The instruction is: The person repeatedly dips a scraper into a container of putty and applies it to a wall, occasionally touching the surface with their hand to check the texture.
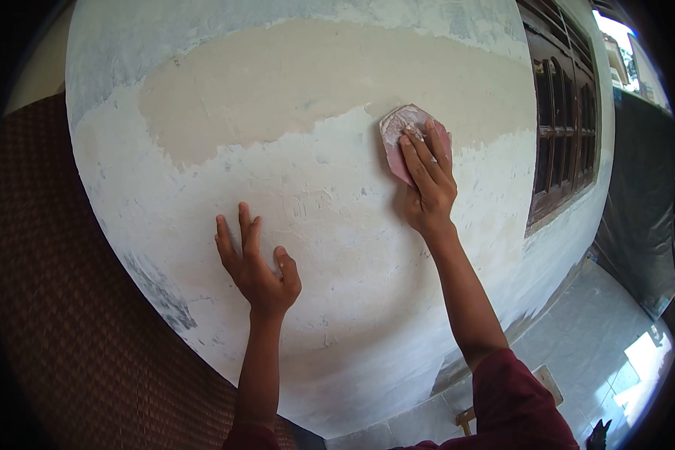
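My right hand (430, 177) presses a pinkish, white-smeared pad (397, 142) flat against the wall, at the lower edge of a beige patch (277, 82). The pad's exact material is hard to tell. Lower and to the left, my left hand (259, 262) is at the white, rough-coated part of the wall (337, 247), fingers apart and holding nothing. Whether its palm touches the surface is hidden.
A dark wooden window (566, 112) is set in the wall at the right. Brown woven matting (67, 300) borders the left side. Below right lie grey floor tiles (577, 322), a small wooden piece (549, 384) and a dark sheet (641, 202).
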The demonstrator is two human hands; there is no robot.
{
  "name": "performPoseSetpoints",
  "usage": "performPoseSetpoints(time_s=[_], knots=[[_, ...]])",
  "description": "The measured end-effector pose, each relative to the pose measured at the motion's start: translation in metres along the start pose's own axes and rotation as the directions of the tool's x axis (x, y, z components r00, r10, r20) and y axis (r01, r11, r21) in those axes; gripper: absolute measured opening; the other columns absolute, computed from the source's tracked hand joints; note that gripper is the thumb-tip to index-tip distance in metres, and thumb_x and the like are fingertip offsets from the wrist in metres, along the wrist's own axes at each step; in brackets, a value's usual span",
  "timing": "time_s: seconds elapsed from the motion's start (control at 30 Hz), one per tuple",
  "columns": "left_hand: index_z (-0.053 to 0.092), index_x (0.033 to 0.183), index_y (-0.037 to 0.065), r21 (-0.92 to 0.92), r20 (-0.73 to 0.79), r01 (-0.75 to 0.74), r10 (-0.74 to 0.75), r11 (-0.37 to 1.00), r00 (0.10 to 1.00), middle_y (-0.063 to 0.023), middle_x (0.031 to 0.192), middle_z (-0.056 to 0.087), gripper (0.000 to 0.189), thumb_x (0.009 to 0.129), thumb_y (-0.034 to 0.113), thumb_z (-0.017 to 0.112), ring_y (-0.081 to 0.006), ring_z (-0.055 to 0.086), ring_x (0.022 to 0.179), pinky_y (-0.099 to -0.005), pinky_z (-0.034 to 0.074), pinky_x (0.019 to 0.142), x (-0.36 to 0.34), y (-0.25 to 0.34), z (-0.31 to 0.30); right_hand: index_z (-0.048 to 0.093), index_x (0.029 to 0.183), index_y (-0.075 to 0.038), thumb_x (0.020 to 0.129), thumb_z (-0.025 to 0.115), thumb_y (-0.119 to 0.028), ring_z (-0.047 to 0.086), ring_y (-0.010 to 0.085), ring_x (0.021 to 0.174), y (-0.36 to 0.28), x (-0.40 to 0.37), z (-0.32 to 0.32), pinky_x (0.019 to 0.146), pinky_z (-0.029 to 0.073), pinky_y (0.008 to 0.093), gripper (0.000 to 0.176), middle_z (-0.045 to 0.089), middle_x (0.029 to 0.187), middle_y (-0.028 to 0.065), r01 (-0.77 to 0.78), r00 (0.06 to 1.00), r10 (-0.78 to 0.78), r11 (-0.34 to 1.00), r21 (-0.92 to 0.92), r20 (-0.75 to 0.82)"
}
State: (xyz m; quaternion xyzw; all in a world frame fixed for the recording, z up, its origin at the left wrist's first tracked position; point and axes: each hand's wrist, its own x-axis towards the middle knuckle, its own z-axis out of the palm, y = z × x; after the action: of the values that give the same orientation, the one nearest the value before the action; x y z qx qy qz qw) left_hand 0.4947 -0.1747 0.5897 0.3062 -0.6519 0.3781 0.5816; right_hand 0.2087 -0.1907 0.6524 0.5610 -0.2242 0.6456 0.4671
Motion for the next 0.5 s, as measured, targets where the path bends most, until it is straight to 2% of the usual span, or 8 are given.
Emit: performPoseSetpoints(time_s=[0.07, 0.13, 0.2, 0.27, 0.33, 0.37, 0.43, 0.5], knots=[[0.043, 0.143, 0.003, 0.002, 0.001, 0.003, -0.003, 1.0, 1.0, -0.0233, 0.16, 0.043, 0.049, 0.098, 0.018, 0.051, -0.0495, 0.022, 0.153, -0.0603, 0.017, 0.123, 0.0, 0.0, 0.0, 0.072, 0.126, 0.0, 0.07, 0.051, 0.019, 0.053, 0.0401, 0.14, -0.001, 0.009, 0.01, 0.108, 0.049, 0.0485, 0.063, 0.071, 0.131, 0.0148, 0.002, 0.999, -0.002, 1.0, -0.016, -0.033], [0.043, 0.143, 0.003, 0.003, 0.003, 0.007, -0.007, 1.0, 1.0, -0.0232, 0.16, 0.043, 0.049, 0.098, 0.017, 0.051, -0.0493, 0.022, 0.153, -0.06, 0.017, 0.123, -0.001, 0.001, 0.0, 0.071, 0.129, 0.001, 0.072, 0.052, 0.019, 0.052, 0.0409, 0.141, -0.008, 0.01, 0.016, 0.11, 0.048, 0.0488, 0.062, 0.07, 0.133, 0.016, -0.015, 1.0, 0.015, 1.0, -0.023, 0.001], [0.043, 0.143, 0.002, -0.011, 0.002, 0.006, -0.006, 1.0, 1.0, -0.0234, 0.16, 0.044, 0.048, 0.098, 0.017, 0.051, -0.0492, 0.022, 0.153, -0.0599, 0.017, 0.123, 0.0, 0.001, -0.002, 0.07, 0.131, 0.0, 0.074, 0.049, 0.022, 0.048, 0.04, 0.144, -0.015, 0.005, 0.024, 0.118, 0.041, 0.0492, 0.064, 0.068, 0.135, 0.0186, -0.101, 0.995, 0.101, 0.995, -0.01, 0.006], [0.044, 0.143, 0.001, -0.009, -0.009, 0.004, -0.004, 1.0, 1.0, -0.0238, 0.158, 0.045, 0.05, 0.096, 0.018, 0.051, -0.0489, 0.022, 0.154, -0.0605, 0.016, 0.123, -0.001, -0.001, 0.0, 0.068, 0.132, 0.002, 0.077, 0.053, 0.019, 0.05, 0.0413, 0.142, -0.02, 0.0, 0.026, 0.114, 0.042, 0.0517, 0.06, 0.068, 0.135, 0.0188, -0.097, 0.995, 0.097, 0.995, -0.001, -0.009], [0.046, 0.142, 0.0, -0.014, -0.013, -0.001, 0.001, 1.0, 1.0, -0.0242, 0.157, 0.047, 0.051, 0.095, 0.018, 0.05, -0.0485, 0.022, 0.155, -0.0612, 0.016, 0.123, -0.001, -0.002, 0.002, 0.066, 0.134, 0.002, 0.077, 0.052, 0.018, 0.047, 0.0419, 0.145, -0.025, -0.005, 0.025, 0.12, 0.031, 0.0602, 0.062, 0.066, 0.138, 0.0186, -0.155, 0.988, 0.155, 0.988, 0.005, 0.023], [0.046, 0.142, 0.0, -0.015, -0.016, -0.001, 0.001, 1.0, 1.0, -0.0243, 0.157, 0.047, 0.051, 0.094, 0.018, 0.051, -0.0484, 0.022, 0.154, -0.061, 0.016, 0.123, -0.002, -0.003, 0.002, 0.066, 0.134, 0.002, 0.077, 0.052, 0.018, 0.047, 0.0419, 0.145, -0.029, -0.008, 0.021, 0.12, 0.031, 0.0602, 0.062, 0.066, 0.138, 0.0186, -0.156, 0.987, 0.156, 0.988, 0.002, 0.023], [0.046, 0.142, 0.0, -0.018, -0.017, 0.001, -0.001, 1.0, 1.0, -0.0243, 0.157, 0.047, 0.051, 0.094, 0.018, 0.051, -0.0483, 0.022, 0.154, -0.0608, 0.016, 0.123, -0.003, -0.001, 0.0, 0.065, 0.135, 0.001, 0.075, 0.052, 0.018, 0.044, 0.0439, 0.147, -0.037, -0.012, 0.014, 0.121, 0.018, 0.0683, 0.064, 0.065, 0.14, 0.0186, -0.18, 0.978, 0.187, 0.981, -0.07, 0.095], [0.043, 0.142, 0.0, -0.024, -0.007, -0.021, 0.021, 0.999, 1.0, -0.0239, 0.159, 0.044, 0.049, 0.097, 0.016, 0.052, -0.0494, 0.023, 0.153, -0.0601, 0.018, 0.123, 0.0, 0.0, -0.003, 0.065, 0.136, 0.001, 0.074, 0.052, 0.017, 0.042, 0.0445, 0.147, -0.041, -0.012, 0.006, 0.121, 0.015, 0.0696, 0.065, 0.065, 0.14, 0.0186, -0.192, 0.979, 0.194, 0.981, -0.041, 0.066]])
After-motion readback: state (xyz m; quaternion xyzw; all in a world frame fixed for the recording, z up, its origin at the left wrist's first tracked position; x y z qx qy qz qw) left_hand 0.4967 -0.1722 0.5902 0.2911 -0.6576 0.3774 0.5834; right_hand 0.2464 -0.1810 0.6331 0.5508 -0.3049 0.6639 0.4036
